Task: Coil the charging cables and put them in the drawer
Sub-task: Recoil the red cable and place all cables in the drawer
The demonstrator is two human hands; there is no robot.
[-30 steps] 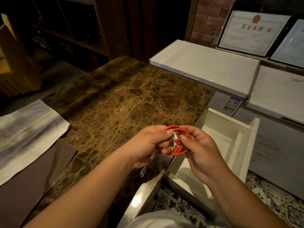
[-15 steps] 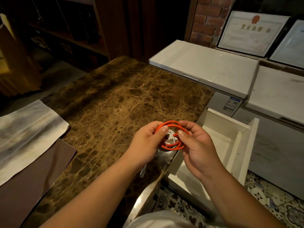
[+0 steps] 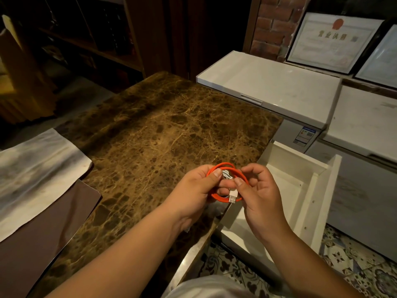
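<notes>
An orange charging cable, wound into a small coil with a white USB plug at its lower right, is held above the near right corner of the brown marble table. My left hand grips the coil's left side, thumb across the loops. My right hand pinches the cable just above the white plug with thumb and forefinger. The open white drawer lies directly right of and below my hands, and its visible part holds nothing.
White chest freezers stand behind the drawer, with framed certificates against the brick wall. A white cloth and a brown mat lie on the table's left side. Patterned floor tiles show below the drawer.
The coil rose slightly while my hands kept turning it. The white plug now shows at the coil's lower right, pinched by my right fingers.
</notes>
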